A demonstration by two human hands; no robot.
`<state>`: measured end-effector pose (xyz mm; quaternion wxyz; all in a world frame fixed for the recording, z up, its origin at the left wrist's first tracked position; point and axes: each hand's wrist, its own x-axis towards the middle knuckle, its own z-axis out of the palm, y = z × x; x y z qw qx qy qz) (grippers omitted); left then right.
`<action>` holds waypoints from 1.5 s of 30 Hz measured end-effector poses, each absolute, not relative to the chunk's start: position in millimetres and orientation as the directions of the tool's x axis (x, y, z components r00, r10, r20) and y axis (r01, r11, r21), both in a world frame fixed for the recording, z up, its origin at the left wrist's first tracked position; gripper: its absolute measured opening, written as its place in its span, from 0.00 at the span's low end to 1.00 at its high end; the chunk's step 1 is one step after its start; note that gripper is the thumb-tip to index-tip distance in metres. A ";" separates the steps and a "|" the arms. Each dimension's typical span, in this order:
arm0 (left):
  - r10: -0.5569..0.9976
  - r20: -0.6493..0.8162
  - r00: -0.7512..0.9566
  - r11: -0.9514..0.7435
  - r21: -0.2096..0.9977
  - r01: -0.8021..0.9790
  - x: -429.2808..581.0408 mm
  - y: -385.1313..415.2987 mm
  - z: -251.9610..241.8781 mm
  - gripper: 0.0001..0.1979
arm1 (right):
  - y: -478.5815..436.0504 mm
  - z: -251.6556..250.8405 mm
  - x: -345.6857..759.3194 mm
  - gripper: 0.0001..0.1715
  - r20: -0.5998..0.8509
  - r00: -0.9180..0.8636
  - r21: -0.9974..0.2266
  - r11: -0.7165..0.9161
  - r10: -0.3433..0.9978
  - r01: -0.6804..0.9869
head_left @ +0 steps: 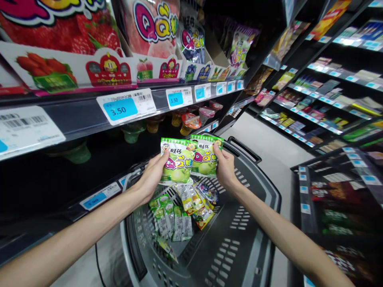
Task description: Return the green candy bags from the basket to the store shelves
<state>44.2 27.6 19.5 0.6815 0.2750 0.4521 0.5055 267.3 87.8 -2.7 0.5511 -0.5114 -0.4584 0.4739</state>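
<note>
Two green-and-white bags of gummy candy with apples printed on them are held side by side above a grey shopping basket [271,199]. My left hand [154,175] is closed on the left candy bag [178,163], thumb on its front. The right candy bag [204,157] is pinched in my right hand [226,165] at its right edge. The two bags overlap slightly where they meet. Below them in the basket lie several green candy packets [172,219] and several yellow candy packets [194,201], next to a dark blue packet [208,193].
On the left, a shelf edge [161,97] carries price tags, with boxed candy bags [155,28] above. Jelly cups [190,122] stand on the lower shelf. Grey floor [254,131] runs between the basket and stocked shelves [332,75] on the right.
</note>
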 end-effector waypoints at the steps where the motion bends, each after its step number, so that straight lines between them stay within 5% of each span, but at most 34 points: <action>1: 0.934 -0.346 0.084 0.346 0.827 -0.443 44.2 27.7 19.5 0.23 | 87.1 -2.6 266.7 0.25 0.012 0.107 -0.999 0.017 0.994 -0.048; 13: 0.924 -0.293 0.247 0.377 0.815 -0.440 44.7 21.8 21.3 0.23 | 63.3 -3.4 248.9 0.19 -0.148 -0.296 -0.972 -0.195 0.944 -0.135; 18: 0.926 -0.324 0.193 0.377 0.816 -0.439 42.8 23.9 20.9 0.22 | 54.0 7.9 240.5 0.33 -0.198 -0.453 -0.927 -0.316 0.869 -0.201; 25: 0.957 -0.255 0.135 0.286 0.905 -0.316 44.1 22.0 10.2 0.22 | 34.6 5.4 224.0 0.53 -0.095 -0.370 -0.986 -0.139 0.924 -0.095; 34: 0.997 -0.060 0.052 0.058 0.997 0.048 41.3 20.0 14.3 0.17 | 40.6 8.2 226.3 0.28 -0.113 -0.295 -0.990 -0.134 0.949 -0.051; 40: 0.964 0.237 -0.120 -0.196 0.940 0.279 34.4 22.4 13.3 0.17 | 55.3 10.7 236.9 0.28 0.003 -0.131 -0.995 -0.010 0.991 -0.101; 45: 0.951 0.213 -0.225 -0.183 0.972 0.147 32.6 23.9 8.9 0.27 | 74.0 13.3 251.0 0.27 0.074 0.135 -0.991 0.088 0.988 -0.102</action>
